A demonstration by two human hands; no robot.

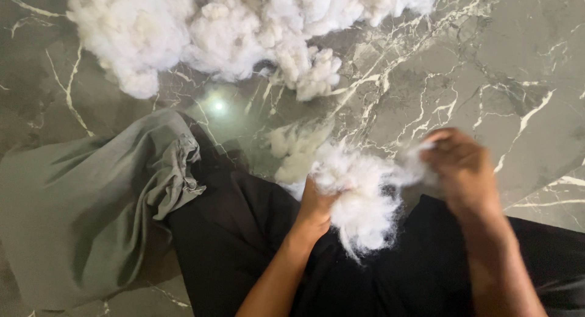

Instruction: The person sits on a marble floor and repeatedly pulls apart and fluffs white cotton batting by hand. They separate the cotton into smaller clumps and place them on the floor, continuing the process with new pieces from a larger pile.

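Legs: the person sits on the floor in black trousers (244, 231); both forearms reach out over the lap.
Left hand: the left hand (315, 207) is closed, fingers curled into the near side of a clump of white fibre stuffing (359, 195).
Right hand: the right hand (463, 164) is motion-blurred; its fingers look pinched on a thin wisp drawn out of the clump's far-right edge, though the blur keeps me from saying how tight the pinch is.
Clump: held between the two hands, just above the lap, stretched sideways, loose strands hanging from its underside.
Cloth: a grey fabric cover (91, 207) lies crumpled to the left, its gathered edge resting against the trousers.
Small tuft: a loose bit of stuffing (295, 149) sits on the floor just beyond the held clump.
Pile: a big heap of the same white stuffing (231, 30) lies farthest off, along the top.
Floor: dark grey marble floor (506, 67) with white veins and a lamp glare.
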